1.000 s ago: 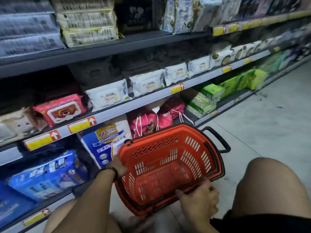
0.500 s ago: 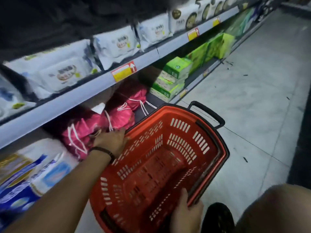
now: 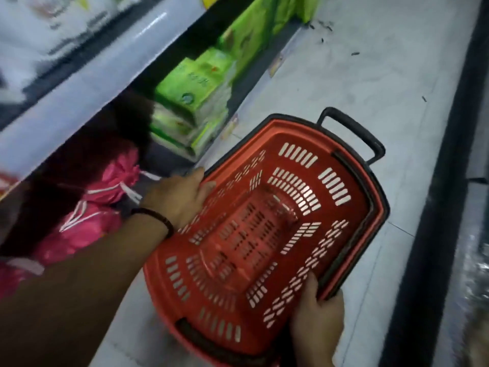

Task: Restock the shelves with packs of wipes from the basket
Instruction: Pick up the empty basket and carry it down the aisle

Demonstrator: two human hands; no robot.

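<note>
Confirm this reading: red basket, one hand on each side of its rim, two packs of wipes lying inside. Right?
Not quite. The head view shows the red basket empty: only its slotted floor and walls show, no packs inside. The rest holds: the left hand holds the rim on the shelf side and the right hand holds the rim on the opposite side.

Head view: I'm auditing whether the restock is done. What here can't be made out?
- White packs on the shelf, head view: motion blur makes the print unreadable, and the top edge cuts them off.
- Green packs: labels blurred.
- Pink drawstring bags: deep shadow hides their far parts.
- Red basket: near end cut off by the bottom edge.
- Right hand: fingers hidden behind the basket rim.
</note>
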